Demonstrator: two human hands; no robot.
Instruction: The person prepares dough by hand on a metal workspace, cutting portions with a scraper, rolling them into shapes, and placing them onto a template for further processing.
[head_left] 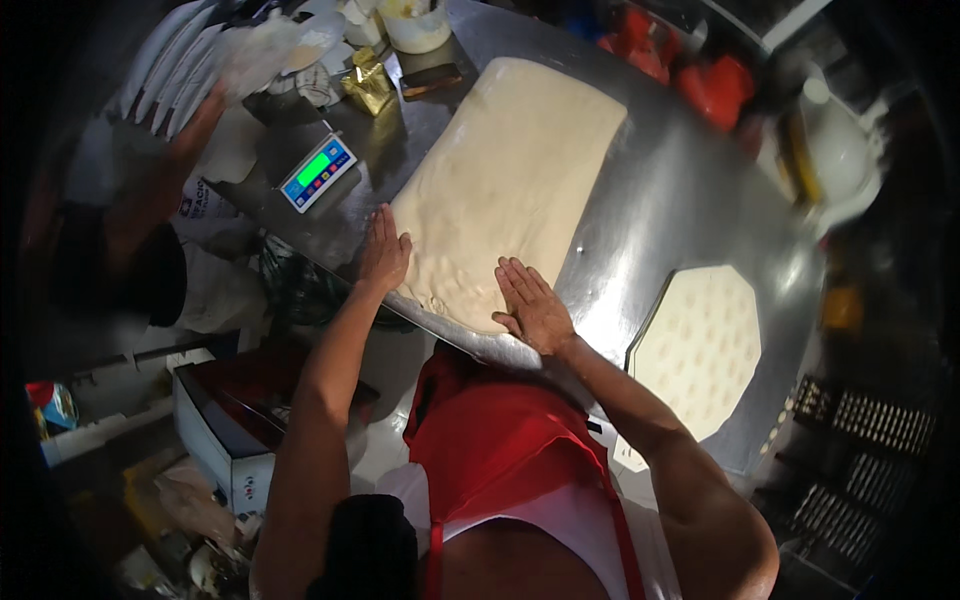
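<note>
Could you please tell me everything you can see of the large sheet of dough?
The sheet of dough is pale cream, soft-looking and roughly rectangular with rounded far corners. It lies flat on the shiny metal table, slanting away toward the upper right, its near end by the table's edge. Most of its surface looks smooth; the near end is lumpy and wrinkled. The left hand is at its left edge, and the right hand lies palm down at its near right part.

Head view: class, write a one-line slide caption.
Bare left hand and bare right hand touching a pale, rectangular dough slab atop a shiny steel table.
</note>
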